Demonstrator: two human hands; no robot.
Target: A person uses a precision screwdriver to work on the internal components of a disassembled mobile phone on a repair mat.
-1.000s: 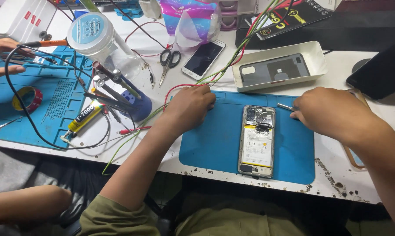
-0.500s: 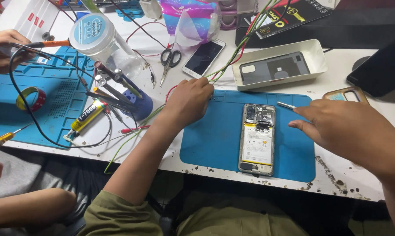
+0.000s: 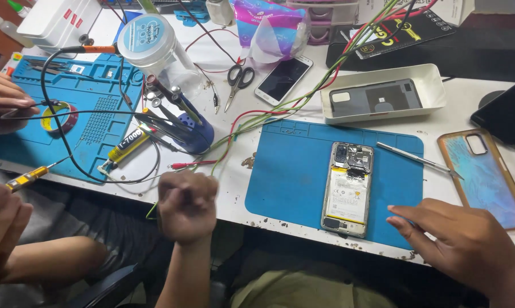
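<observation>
Hands: left hand (image 3: 187,206) curled into a loose fist, holding nothing; right hand (image 3: 459,242) flat on the bench (image 3: 234,185), fingers spread.
Opened phone (image 3: 348,188): lower centre-right on blue mat (image 3: 286,182), between both hands, nearer the right.
Long axis: runs up-down the frame, camera end toward top.

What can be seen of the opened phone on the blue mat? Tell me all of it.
The opened phone lies flat, back cover off, insides facing up, on the blue mat in front of the person. Its long side runs away from the person, tilted slightly. At the far end sit the camera module and dark circuit parts; the middle is filled by a pale battery with a yellow strip above and below; a small board shows at the near end. The frame looks silvery. Neither hand touches it; the right hand rests closest, near its lower corner.
</observation>
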